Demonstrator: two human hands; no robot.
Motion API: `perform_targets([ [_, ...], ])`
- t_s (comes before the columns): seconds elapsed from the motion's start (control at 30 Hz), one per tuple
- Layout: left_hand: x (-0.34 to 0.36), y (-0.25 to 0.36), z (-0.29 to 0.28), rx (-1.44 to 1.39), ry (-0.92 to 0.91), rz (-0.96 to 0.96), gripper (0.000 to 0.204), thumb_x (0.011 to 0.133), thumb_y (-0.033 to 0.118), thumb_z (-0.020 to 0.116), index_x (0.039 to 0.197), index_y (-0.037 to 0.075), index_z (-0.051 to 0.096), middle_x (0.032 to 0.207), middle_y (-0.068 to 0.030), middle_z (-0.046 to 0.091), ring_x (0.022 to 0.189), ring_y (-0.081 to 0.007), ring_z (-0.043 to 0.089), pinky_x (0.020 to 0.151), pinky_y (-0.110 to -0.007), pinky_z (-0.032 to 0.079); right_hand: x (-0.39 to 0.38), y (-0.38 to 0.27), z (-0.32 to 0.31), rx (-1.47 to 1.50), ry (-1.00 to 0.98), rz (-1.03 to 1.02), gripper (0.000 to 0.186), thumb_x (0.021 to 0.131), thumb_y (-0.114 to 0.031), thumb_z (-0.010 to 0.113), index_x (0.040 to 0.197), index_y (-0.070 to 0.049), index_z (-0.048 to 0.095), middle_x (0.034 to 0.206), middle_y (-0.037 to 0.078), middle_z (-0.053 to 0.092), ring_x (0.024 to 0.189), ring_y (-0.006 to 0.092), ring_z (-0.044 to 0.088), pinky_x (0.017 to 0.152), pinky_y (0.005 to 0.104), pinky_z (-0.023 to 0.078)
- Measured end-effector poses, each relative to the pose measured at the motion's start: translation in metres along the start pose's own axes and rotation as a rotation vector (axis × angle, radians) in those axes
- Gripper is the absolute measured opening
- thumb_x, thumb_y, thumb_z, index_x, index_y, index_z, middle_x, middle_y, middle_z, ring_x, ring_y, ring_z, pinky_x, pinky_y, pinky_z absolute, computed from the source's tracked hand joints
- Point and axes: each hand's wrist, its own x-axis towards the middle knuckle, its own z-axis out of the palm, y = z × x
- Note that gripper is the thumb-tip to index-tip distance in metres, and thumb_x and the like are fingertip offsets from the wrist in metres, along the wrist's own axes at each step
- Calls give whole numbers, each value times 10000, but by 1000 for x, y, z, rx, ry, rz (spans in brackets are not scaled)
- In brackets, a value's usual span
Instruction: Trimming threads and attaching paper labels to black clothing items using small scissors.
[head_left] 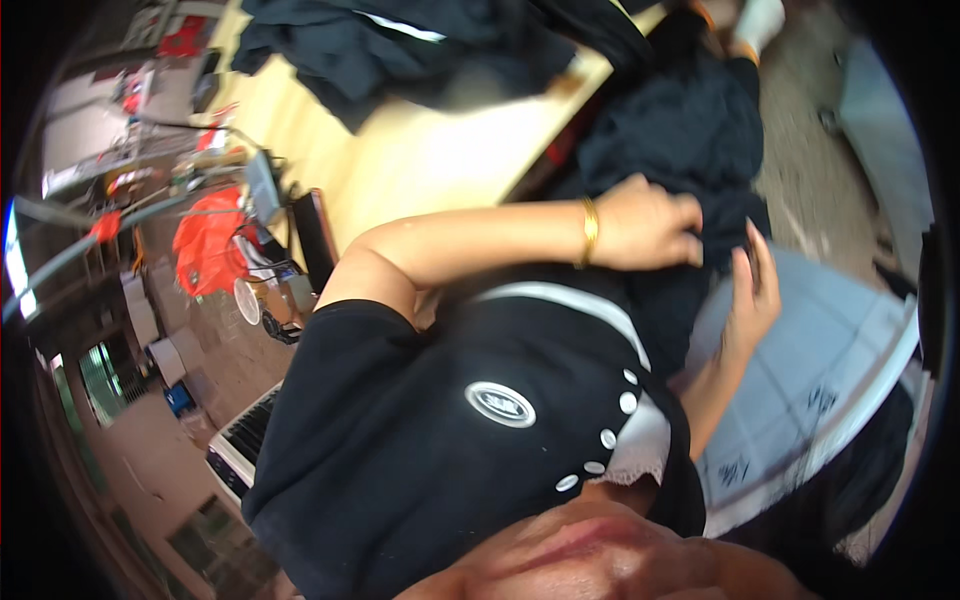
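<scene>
My left hand (655, 225), with a gold bangle at the wrist, is over dark fabric (665, 130), its fingers loosely bent and apart; no object shows in them. Just right of it my right hand (750, 290) is open, fingers and thumb extended upward beside the same fabric. Whether either hand touches the cloth is unclear. Below the hands is the dark top that I am wearing, with a row of white buttons.
A pale wooden table (330, 190) bears dark garments (330, 55). A grey gridded board (780, 390) lies on the right. At left are red bags (210, 240), a small fan (265, 310) and a keyboard-like machine (235, 445). A concrete floor (800, 170) shows at upper right.
</scene>
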Motion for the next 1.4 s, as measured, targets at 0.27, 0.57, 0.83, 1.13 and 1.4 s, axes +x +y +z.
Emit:
perform_targets([
  [0.27,0,6,-138,31,-200,12,360,760,105,622,1099,8,691,940,-162,717,901,-301,688,808,-369,536,9,34,-31,222,229,109,369,991,-113,581,1342,3,578,858,-7,600,634,-2,390,524,166,296],
  [0.57,-59,12,-464,-863,1174,327,120,901,81,594,977,22,666,867,-114,702,777,-263,680,693,-363,552,16,55,-41,328,289,145,380,1011,-157,562,1362,-10,554,857,-21,577,641,-9,437,517,156,326],
  [0.83,-150,-154,-524,-235,1739,-123,122,863,73,621,953,1,661,863,-122,703,763,-267,687,697,-364,564,3,70,-35,278,331,244,372,1010,-157,563,1355,-16,562,851,-26,571,621,-8,427,508,155,326],
  [1.13,-116,-256,-457,399,1505,-646,138,820,65,651,925,-23,656,859,-131,703,747,-272,695,700,-366,577,11,62,-43,193,325,221,370,1005,-161,574,1344,-14,572,829,-28,560,612,-4,419,508,156,324],
  [1.4,-81,-254,-423,599,1354,-674,159,782,58,678,901,-45,652,856,-139,704,733,-276,702,703,-367,588,11,63,-33,211,339,233,364,1005,-166,574,1339,-23,576,823,-32,555,611,-9,430,502,151,327],
])
